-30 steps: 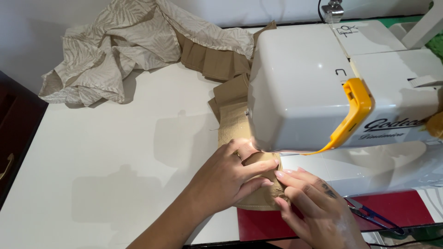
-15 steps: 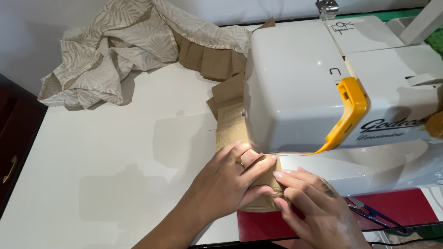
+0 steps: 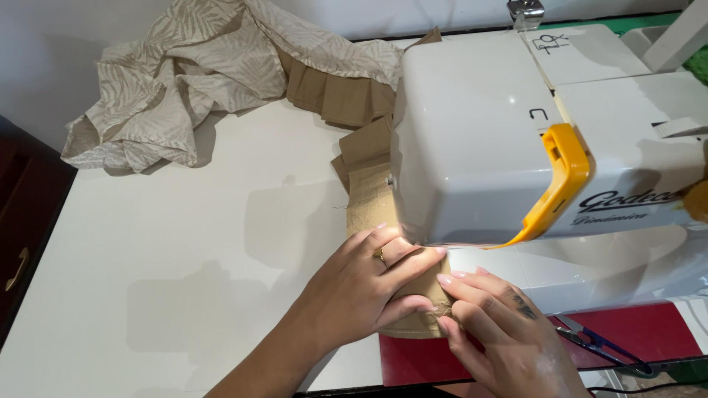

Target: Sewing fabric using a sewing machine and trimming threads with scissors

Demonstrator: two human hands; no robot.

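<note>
**While both hands press the tan strip, it sits at the machine's front-left corner**

With the white sewing machine (image 3: 479,140) as the landmark: the tan fabric strip (image 3: 369,199) runs along its left side, from the pleated section behind its rear-left corner down to the flat end just in front of its front-left corner

Left hand (image 3: 361,287): just front-left of the machine, palm down on the strip, fingers spread flat and reaching toward the underside of the machine head. Not a closed grip, it presses the cloth to the bench (image 3: 184,280). Ring visible on one finger

Right hand (image 3: 501,332): directly in front of the machine, fingers curled narrow, fingertips (image 3: 445,280) touching the strip's right edge beside the left hand. Can't tell if it pinches the cloth or only pushes on it

The two hands touch or nearly touch over the strip end; the needle area under the machine head is hidden

Yellow lever-like part (image 3: 564,177) sits on the machine's front face, right of the hands

Patterned beige cloth (image 3: 192,74) lies bunched well to the machine's left rear, joined to the pleated end of the strip

Red mat (image 3: 641,339) lies under the machine's front edge, with blue-handled snips (image 3: 601,346) on it, just right of the right hand

Dark wooden furniture (image 3: 22,221) stands far left of the machine, past the bench edge
</note>
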